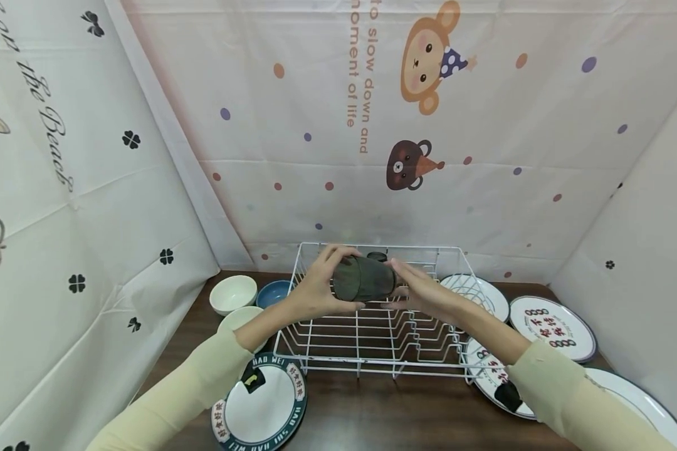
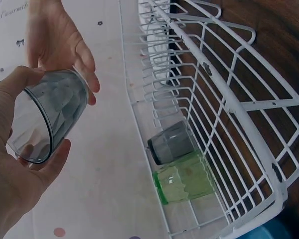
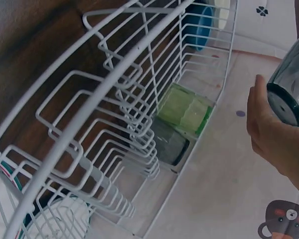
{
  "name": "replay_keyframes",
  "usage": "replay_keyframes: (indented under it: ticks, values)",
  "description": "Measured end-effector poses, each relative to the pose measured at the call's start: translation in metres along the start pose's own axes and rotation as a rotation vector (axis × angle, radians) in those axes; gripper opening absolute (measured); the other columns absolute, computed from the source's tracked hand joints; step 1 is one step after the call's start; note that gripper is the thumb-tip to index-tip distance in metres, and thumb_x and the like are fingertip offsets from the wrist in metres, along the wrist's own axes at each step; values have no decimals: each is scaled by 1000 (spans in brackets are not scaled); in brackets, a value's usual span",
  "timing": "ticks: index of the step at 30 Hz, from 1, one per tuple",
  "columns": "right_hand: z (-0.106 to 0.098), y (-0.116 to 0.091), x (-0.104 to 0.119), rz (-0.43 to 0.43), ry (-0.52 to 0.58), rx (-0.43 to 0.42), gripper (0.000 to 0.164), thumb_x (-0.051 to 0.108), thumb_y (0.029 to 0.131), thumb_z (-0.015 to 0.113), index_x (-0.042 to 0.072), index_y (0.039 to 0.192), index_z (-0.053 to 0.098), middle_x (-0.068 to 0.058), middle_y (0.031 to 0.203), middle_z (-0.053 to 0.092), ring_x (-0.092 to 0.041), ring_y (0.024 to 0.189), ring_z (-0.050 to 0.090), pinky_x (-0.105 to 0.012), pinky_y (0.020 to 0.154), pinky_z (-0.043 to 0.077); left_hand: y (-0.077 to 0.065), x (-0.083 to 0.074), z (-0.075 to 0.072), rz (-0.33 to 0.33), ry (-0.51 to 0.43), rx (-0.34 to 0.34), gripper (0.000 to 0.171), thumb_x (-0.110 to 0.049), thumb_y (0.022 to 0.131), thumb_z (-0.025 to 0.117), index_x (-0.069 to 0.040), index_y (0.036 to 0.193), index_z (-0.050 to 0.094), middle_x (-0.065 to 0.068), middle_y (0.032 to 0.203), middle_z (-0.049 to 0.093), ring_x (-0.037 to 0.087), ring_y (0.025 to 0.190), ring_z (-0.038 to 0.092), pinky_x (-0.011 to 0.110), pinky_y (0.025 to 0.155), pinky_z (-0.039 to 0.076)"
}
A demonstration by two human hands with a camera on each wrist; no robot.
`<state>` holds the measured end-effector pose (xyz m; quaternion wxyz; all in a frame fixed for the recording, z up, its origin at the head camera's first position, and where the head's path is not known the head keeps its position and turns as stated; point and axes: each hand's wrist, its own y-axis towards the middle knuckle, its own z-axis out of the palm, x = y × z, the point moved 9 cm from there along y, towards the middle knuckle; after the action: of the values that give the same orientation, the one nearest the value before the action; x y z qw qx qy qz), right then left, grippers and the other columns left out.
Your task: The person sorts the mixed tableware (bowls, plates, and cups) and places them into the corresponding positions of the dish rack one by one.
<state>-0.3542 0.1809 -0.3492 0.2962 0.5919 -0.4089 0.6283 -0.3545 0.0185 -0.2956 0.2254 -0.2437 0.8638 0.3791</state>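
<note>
A dark grey see-through drinking glass is held on its side above the white wire dish rack. My left hand grips it near the rim, thumb and fingers curled round its side. At the base end, my right hand has its fingers extended, close to or touching the glass; exact contact is hard to tell. In the left wrist view, another grey glass and a green glass lie side by side in the rack's back part.
Left of the rack stand pale bowls and a blue bowl. Green-rimmed plates lie at the front left. More white plates are spread to the right, some beside the rack. Printed cloth walls enclose the brown table.
</note>
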Motion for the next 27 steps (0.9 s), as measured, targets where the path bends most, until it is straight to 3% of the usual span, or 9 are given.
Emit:
replay_keyframes:
  ticks: [7, 13, 27]
  values:
    - [7, 1, -8, 61, 115, 53, 65, 48, 111, 19, 9, 164, 13, -28, 165, 20, -50, 148, 33, -47, 109, 48, -3, -2, 2, 6, 5, -6, 84, -18, 71, 93, -12, 141, 48, 13, 137, 47, 29, 122, 53, 47, 99, 54]
    - [7, 1, -18, 125, 226, 47, 68, 47, 111, 27, 10, 164, 9, -31, 165, 17, -50, 150, 30, -39, 109, 49, -7, -1, 3, -9, -39, -6, 84, -18, 72, 92, -11, 143, 48, 13, 138, 47, 28, 122, 54, 45, 96, 57]
    - [7, 4, -26, 149, 300, 30, 71, 42, 110, 40, 4, 162, 11, -35, 160, 23, -41, 138, 52, -35, 106, 50, -13, 9, 7, -41, -100, 9, 85, -17, 72, 92, -14, 144, 46, 13, 141, 45, 29, 125, 53, 43, 95, 58]
